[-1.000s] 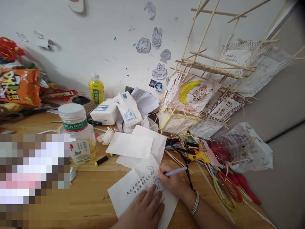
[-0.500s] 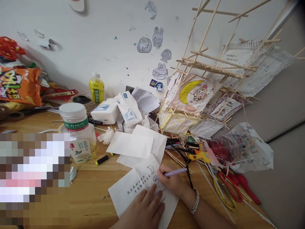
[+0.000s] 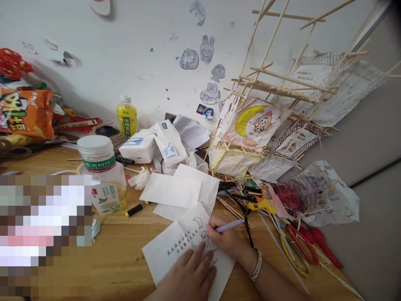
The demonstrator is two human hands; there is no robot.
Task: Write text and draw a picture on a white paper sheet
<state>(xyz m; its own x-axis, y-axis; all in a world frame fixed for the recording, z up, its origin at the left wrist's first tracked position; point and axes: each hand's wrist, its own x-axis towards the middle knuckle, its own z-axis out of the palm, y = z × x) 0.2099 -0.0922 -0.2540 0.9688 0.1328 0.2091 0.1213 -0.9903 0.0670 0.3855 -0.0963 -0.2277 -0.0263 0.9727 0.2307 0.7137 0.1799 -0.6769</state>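
Note:
My right hand (image 3: 226,237) grips a pale purple pen (image 3: 230,226), its tip down on a white sheet of paper (image 3: 166,248). The sheet carries two lines of handwritten characters, a crescent moon outline and a small figure drawing partly covered by my hands. Flat on the lower part of the same sheet lies my left hand (image 3: 191,274), fingers spread and holding nothing. Just beyond the sheet are more blank white papers (image 3: 171,190). A black marker with yellow ends (image 3: 134,210) rests to their left.
A large clear jar (image 3: 106,184), tissue packs (image 3: 138,146) and a yellow bottle (image 3: 127,117) stand at the left and back. A wooden-stick frame with drawn paper panels (image 3: 253,121) rises at the right. Below it lie a yellow glue gun (image 3: 261,203) and red-handled scissors (image 3: 302,244).
The pen in my right hand has tilted and shifted very slightly at its back end. My left hand stays in place on the paper.

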